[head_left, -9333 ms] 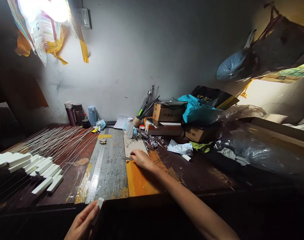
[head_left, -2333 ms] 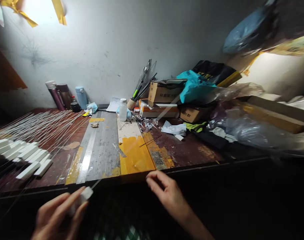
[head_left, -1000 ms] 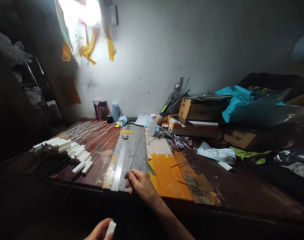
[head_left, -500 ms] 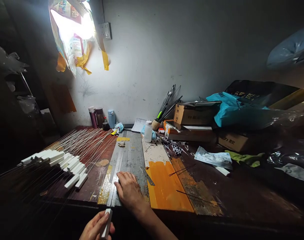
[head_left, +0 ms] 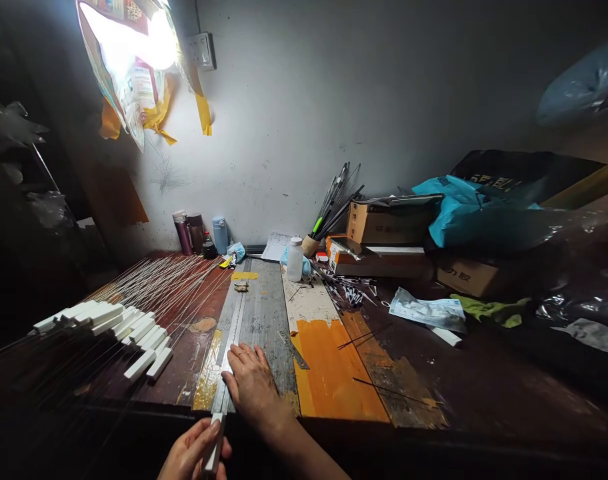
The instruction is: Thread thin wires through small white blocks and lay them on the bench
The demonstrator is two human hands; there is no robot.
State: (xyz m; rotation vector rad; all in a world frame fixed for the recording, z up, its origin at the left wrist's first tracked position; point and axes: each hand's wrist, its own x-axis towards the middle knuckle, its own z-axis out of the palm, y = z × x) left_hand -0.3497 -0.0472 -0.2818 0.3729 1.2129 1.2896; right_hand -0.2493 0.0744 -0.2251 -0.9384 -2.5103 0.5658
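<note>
My left hand (head_left: 187,455), low in the head view just off the table's front edge, is closed around a white rectangular block (head_left: 213,445). The block's far end meets the near end of a metal ruler (head_left: 237,319) that runs away from me along a grey board (head_left: 264,303). Palm down beside the ruler, my right hand (head_left: 254,390) lies with its fingers stretched out, the thumb and fingertips over the ruler. Whether a thin rod is under those fingers I cannot tell. To the left, several similar white blocks (head_left: 143,331) with long thin rods (head_left: 157,277) lie in a pile.
A small metal piece (head_left: 241,287) sits at the ruler's far end. Right of the board are a flat metal strip (head_left: 299,357), orange tape (head_left: 341,373) and thin black rods (head_left: 394,390). Behind stand a white bottle (head_left: 295,260), flasks (head_left: 220,233) and cardboard boxes (head_left: 381,261).
The whole view has shifted slightly. Both hands keep nearly the same place, the left still on the block and the right still flat over the ruler.
</note>
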